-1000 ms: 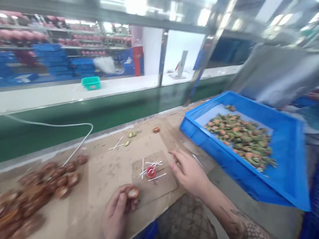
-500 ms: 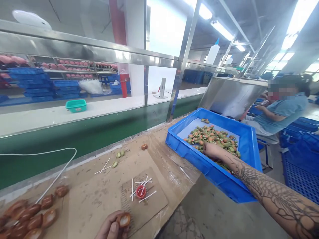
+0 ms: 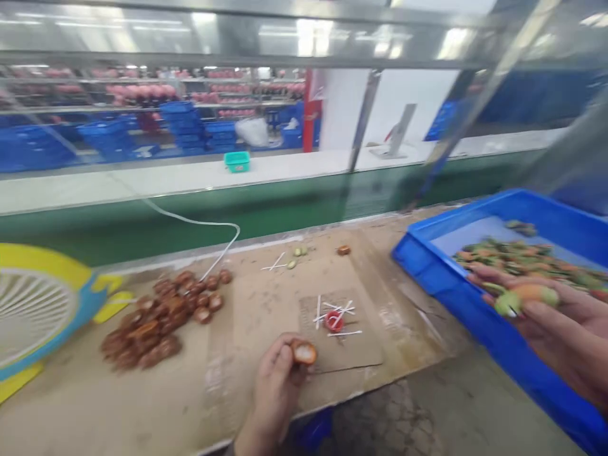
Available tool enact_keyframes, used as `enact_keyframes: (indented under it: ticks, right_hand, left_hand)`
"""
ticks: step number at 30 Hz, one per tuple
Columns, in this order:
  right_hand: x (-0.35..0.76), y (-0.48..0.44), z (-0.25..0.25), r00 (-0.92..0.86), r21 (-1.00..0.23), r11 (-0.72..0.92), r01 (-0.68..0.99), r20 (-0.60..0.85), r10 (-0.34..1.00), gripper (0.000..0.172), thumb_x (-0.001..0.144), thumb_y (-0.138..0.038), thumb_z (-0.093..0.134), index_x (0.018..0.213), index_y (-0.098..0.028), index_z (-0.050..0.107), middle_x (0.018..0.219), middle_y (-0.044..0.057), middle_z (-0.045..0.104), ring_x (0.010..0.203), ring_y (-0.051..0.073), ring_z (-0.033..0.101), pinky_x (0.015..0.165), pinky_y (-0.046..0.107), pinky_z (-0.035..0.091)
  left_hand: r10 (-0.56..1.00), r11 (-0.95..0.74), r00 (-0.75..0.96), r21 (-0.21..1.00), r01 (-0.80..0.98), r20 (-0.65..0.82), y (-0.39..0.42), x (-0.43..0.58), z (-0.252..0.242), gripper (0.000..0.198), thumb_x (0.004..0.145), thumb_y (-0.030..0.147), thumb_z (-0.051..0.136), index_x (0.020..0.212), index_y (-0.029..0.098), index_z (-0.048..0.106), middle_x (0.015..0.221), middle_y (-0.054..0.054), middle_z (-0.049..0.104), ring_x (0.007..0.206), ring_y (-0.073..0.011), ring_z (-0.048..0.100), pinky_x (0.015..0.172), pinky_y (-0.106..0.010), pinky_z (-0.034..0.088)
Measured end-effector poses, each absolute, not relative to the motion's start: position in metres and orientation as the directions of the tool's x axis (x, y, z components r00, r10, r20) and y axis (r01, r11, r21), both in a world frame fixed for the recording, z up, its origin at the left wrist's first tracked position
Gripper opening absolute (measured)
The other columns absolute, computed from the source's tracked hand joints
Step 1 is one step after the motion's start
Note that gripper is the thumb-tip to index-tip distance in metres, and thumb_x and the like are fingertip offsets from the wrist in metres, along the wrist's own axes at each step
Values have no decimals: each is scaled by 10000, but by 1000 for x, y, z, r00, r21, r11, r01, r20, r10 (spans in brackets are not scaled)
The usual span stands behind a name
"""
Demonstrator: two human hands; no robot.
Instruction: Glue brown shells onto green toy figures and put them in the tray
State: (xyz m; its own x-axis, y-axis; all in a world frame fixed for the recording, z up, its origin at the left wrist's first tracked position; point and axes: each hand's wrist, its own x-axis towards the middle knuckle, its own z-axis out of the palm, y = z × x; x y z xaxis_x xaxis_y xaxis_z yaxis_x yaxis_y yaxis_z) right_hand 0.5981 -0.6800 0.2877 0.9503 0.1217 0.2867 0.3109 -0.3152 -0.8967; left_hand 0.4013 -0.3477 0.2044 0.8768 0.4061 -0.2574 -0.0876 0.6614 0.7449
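My left hand (image 3: 278, 383) holds a hollow brown piece (image 3: 304, 353) with a pale inside over the cardboard-covered table (image 3: 266, 316). My right hand (image 3: 565, 316) pinches a small green and orange figure (image 3: 527, 297) at the near side of the blue crate (image 3: 427, 266). Many similar green and orange pieces (image 3: 532, 256) lie inside that crate. Just beyond my left hand, a small red cup (image 3: 334, 321) stands on a cardboard square with several white cotton swabs (image 3: 344, 333) in and around it.
Brown pieces (image 3: 156, 323) are heaped on the left, beside a yellow and blue basket (image 3: 78, 310). Small green pieces (image 3: 297, 251) and one brown piece (image 3: 343, 250) lie farther back. A white cable (image 3: 190, 220) crosses the back edge. A teal tray (image 3: 237, 161) sits beyond.
The view has swung left. My right hand has lifted out of the pile with a green and orange figure in its fingers. My left hand still holds the brown piece.
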Motion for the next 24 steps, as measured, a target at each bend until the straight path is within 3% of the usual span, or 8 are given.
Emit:
enact_keyframes:
  ticks: [1, 3, 6, 9, 12, 17, 20, 24]
  right_hand:
    - [585, -662, 279, 970, -966, -154, 209, 185, 156, 343, 794, -604, 809, 1050, -374, 803, 1296, 172, 727, 1005, 343, 756, 720, 399, 616]
    - [560, -622, 265, 951, -1000, 10, 9, 12, 310, 396, 694, -585, 890, 1027, -387, 806, 1164, 169, 770, 787, 305, 763, 603, 387, 607]
    - [527, -566, 255, 770, -987, 36, -159, -101, 629, 543, 720, -643, 850, 1169, -346, 779, 970, 130, 783, 652, 254, 708, 484, 344, 552]
    - [503, -527, 253, 625, -980, -17, -198, -140, 768, 634, 730, -690, 831, 1221, -303, 726, 935, 86, 770, 722, 229, 699, 547, 308, 557]
    - [489, -504, 254, 666, -995, -92, -31, -89, 741, 549, 689, -674, 872, 1049, -290, 718, 834, 17, 733, 725, 194, 673, 609, 281, 564]
    - [482, -486, 262, 604, -807, -93, 583, 354, 714, 445, 729, -634, 865, 951, -274, 726, 781, -15, 719, 707, 170, 670, 642, 264, 554]
    - [482, -481, 264, 527, -718, -47, 694, 463, 713, 436, 779, -627, 828, 991, -267, 704, 815, -21, 730, 729, 149, 690, 651, 235, 560]
    - [480, -480, 259, 521, -715, -54, 697, 453, 724, 447, 776, -582, 852, 1045, -264, 690, 830, -25, 714, 710, 128, 689, 633, 203, 565]
  left_hand:
    - [376, 692, 894, 715, -94, -246, -349, 399, 206, 436, 779, 561, 847, 894, 152, 746, 733, -33, 685, 607, -114, 599, 555, -208, 468]
    - [335, 737, 915, 668, -106, -225, -350, 393, 207, 414, 799, 540, 839, 925, 159, 739, 760, -41, 701, 604, -108, 615, 553, -200, 474]
    - [305, 761, 935, 638, -123, -183, -351, 381, 207, 357, 826, 470, 839, 994, 172, 736, 848, -59, 725, 675, -115, 659, 620, -204, 509]
    - [327, 736, 936, 657, -166, -130, -349, 368, 205, 314, 842, 410, 836, 1045, 193, 736, 930, -59, 719, 741, -118, 668, 685, -216, 521]
    - [402, 635, 915, 733, -242, -46, -345, 361, 203, 315, 833, 385, 848, 1073, 213, 739, 1025, -62, 697, 819, -133, 653, 726, -231, 524]
    - [470, 457, 877, 821, -341, 103, -342, 359, 207, 330, 769, 303, 913, 1056, 249, 760, 1107, -66, 658, 1031, -192, 637, 888, -283, 539]
    - [471, 449, 870, 810, -379, 146, -342, 360, 209, 359, 727, 233, 942, 1039, 285, 772, 1123, -49, 646, 1047, -179, 631, 903, -270, 546]
    - [467, 445, 871, 811, -379, 151, -342, 360, 202, 366, 707, 191, 950, 1011, 304, 780, 1138, -41, 658, 1077, -177, 639, 894, -261, 556]
